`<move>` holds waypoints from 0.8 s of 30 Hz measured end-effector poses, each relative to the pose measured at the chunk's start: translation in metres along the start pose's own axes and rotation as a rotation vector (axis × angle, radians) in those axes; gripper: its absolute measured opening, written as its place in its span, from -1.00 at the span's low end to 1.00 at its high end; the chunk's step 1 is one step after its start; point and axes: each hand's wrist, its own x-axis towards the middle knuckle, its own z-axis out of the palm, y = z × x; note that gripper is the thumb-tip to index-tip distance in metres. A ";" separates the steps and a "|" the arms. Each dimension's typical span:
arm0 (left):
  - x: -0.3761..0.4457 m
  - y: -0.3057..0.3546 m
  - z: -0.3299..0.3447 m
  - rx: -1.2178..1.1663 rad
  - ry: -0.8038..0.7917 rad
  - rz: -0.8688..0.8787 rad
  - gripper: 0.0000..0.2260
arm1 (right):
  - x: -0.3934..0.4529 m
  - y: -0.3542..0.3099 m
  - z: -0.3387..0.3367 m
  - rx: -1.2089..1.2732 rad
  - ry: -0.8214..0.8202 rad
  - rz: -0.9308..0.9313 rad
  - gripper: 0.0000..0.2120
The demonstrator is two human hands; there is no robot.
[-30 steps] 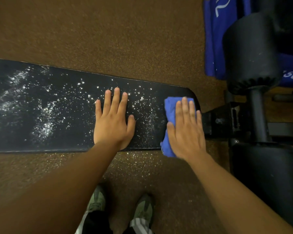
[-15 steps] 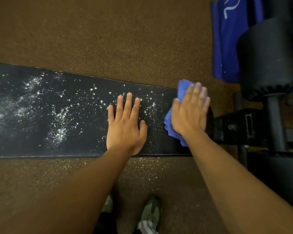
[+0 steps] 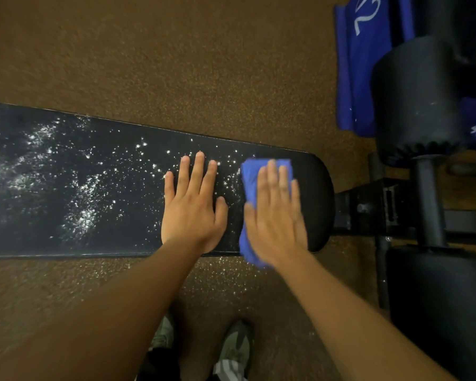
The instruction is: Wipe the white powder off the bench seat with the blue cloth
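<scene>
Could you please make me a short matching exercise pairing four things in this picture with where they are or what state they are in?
Things:
1. blue cloth
2. left hand
3. white powder
4. right hand

Descriptions:
A. lies flat and bare on the bench seat
B. presses the cloth down
C. scattered mostly left of both hands
D. pinned near the seat's rounded end

Pairs: 1-D, 2-A, 3-C, 4-B

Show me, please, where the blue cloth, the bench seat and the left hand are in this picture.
blue cloth (image 3: 248, 171): head view, its far left corner, beside the right hand.
bench seat (image 3: 318, 193): head view, the bare rounded right end.
left hand (image 3: 193, 213): head view, the back of the hand.
</scene>
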 end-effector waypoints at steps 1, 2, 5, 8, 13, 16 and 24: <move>0.000 0.000 0.000 -0.001 0.000 0.000 -0.42 | -0.020 0.003 0.003 -0.010 -0.020 -0.089 -0.36; -0.001 0.000 0.000 -0.002 0.002 0.002 -0.42 | -0.033 0.013 0.005 -0.016 -0.038 -0.130 -0.36; -0.002 0.000 0.000 0.005 0.004 0.004 -0.43 | -0.018 0.049 0.004 -0.004 0.012 0.053 -0.36; -0.001 0.002 0.001 0.000 0.004 -0.008 -0.43 | 0.033 0.042 -0.010 0.071 0.014 0.294 -0.35; 0.000 0.000 0.001 -0.010 -0.006 -0.003 -0.41 | 0.002 -0.022 0.004 0.006 0.019 -0.074 -0.35; -0.001 -0.002 -0.001 -0.008 -0.007 0.015 -0.41 | -0.046 0.015 0.010 -0.005 -0.034 -0.106 -0.35; 0.000 -0.001 0.001 -0.018 0.011 0.006 -0.41 | 0.039 -0.001 -0.008 0.065 0.036 0.064 -0.37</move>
